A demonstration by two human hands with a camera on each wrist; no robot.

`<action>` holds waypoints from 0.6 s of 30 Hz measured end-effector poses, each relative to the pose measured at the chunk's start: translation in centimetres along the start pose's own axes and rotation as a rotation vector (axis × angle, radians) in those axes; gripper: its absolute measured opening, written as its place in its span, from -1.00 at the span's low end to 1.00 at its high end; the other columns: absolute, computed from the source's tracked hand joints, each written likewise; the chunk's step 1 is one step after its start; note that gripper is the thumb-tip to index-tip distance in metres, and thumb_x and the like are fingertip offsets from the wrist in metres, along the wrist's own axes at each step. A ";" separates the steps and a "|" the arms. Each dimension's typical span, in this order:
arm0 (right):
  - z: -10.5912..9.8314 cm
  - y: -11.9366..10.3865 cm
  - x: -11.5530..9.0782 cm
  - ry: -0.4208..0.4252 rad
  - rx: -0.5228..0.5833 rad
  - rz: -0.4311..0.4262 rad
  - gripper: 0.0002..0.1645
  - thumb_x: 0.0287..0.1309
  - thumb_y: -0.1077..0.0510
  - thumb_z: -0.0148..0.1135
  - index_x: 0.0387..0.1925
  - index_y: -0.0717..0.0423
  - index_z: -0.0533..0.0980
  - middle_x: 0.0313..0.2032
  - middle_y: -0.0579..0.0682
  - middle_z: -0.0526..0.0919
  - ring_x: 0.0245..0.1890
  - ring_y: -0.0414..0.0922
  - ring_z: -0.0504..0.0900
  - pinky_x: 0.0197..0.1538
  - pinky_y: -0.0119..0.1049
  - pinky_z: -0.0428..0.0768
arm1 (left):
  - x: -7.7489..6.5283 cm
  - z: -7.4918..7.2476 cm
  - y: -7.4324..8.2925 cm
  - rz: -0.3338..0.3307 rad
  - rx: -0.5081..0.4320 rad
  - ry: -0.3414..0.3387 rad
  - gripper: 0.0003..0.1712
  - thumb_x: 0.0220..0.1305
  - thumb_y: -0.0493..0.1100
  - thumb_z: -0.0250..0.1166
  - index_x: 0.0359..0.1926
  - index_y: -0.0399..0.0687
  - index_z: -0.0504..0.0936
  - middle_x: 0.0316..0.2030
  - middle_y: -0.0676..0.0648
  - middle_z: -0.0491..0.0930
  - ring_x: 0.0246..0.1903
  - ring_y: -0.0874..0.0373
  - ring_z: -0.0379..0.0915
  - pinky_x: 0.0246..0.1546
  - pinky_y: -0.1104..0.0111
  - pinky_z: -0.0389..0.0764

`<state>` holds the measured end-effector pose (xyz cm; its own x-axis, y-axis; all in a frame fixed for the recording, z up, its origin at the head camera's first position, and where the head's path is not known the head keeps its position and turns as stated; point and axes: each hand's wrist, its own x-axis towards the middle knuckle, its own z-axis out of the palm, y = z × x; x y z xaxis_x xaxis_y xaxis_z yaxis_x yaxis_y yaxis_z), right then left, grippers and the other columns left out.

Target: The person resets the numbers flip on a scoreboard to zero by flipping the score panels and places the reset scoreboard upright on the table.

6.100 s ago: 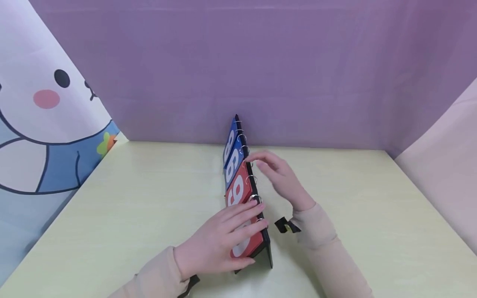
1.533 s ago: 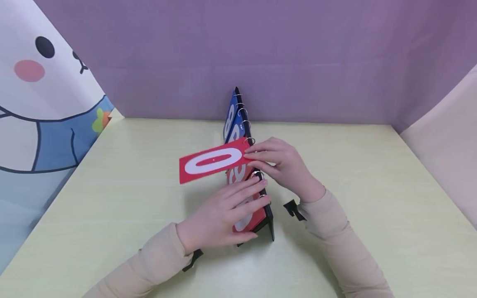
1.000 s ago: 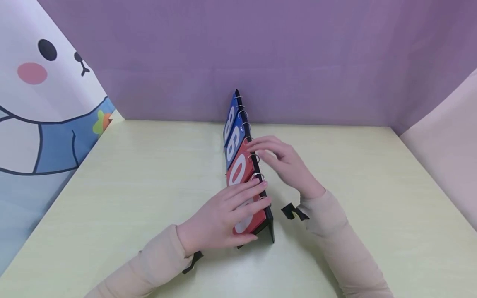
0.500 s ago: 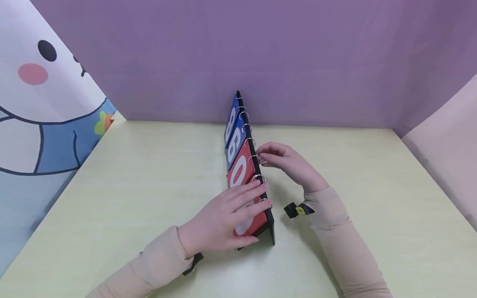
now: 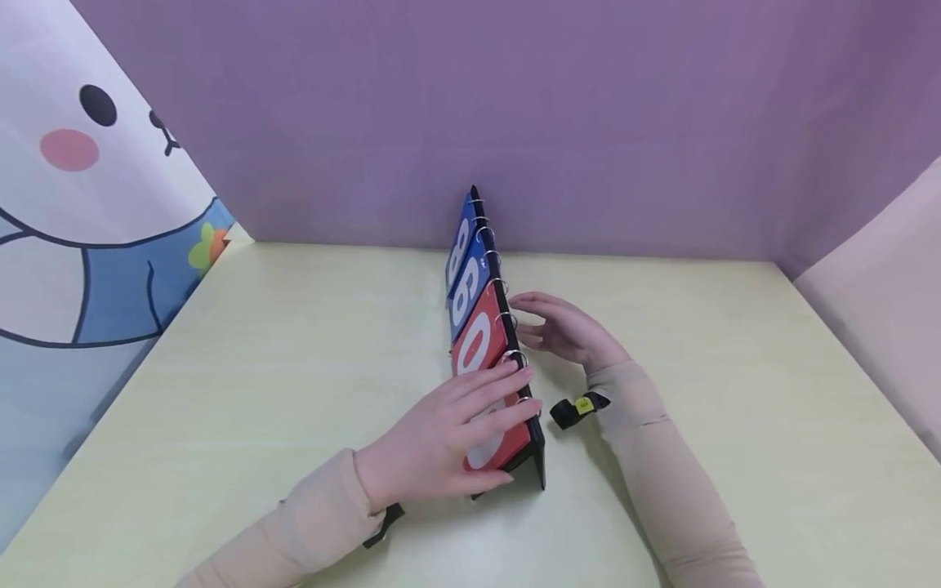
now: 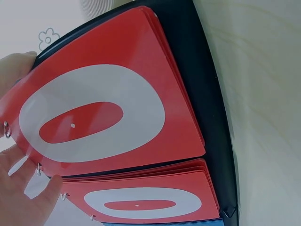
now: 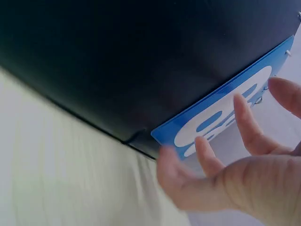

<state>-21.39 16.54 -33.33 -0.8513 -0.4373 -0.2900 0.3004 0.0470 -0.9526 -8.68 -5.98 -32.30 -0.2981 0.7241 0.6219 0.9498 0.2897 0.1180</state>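
A tabletop flip scoreboard (image 5: 539,445) stands like a tent, its ringed top edge running away from me. Its left face carries red cards and blue cards; the nearer red card (image 6: 141,84) and the red card beyond it (image 5: 479,341) both show 0. My left hand (image 5: 441,437) holds the near end, fingers over the ringed edge and thumb at the end edge, partly covering the nearest card. Behind the board my right hand (image 5: 569,331) has its fingers spread and loosely bent. In the right wrist view they overlap a blue card (image 7: 188,127) marked 8 on the rear face.
The pale yellow table (image 5: 331,343) extends around the board. A purple backdrop (image 5: 625,122) rises behind its far edge, with a cartoon-printed sheet (image 5: 118,286) at left and a pale sheet (image 5: 882,302) at right. Black straps sit at both wrists.
A red card was lifted and flipped over the rings; its stack went from 9 to 0. The right hand then let go and moved behind the board. The left hand stayed at the near end.
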 end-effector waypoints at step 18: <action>-0.5 0.1 0.5 0.037 0.278 0.058 -0.68 0.44 0.15 -0.21 -0.29 -0.05 0.51 -0.18 0.02 0.47 -0.22 -0.17 0.47 -0.21 -0.46 0.43 | 0.4 -0.7 0.4 -0.018 -0.029 0.001 -0.11 -0.07 0.08 0.50 0.27 -0.07 0.34 0.31 -0.16 0.30 0.33 -0.03 0.19 0.29 0.16 0.34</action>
<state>-22.01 16.73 -33.59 -0.8427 -0.4076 -0.3518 0.4515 -0.1789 -0.8742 -8.40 -6.00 -31.47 -0.3149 0.7186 0.6200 0.9467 0.2844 0.1512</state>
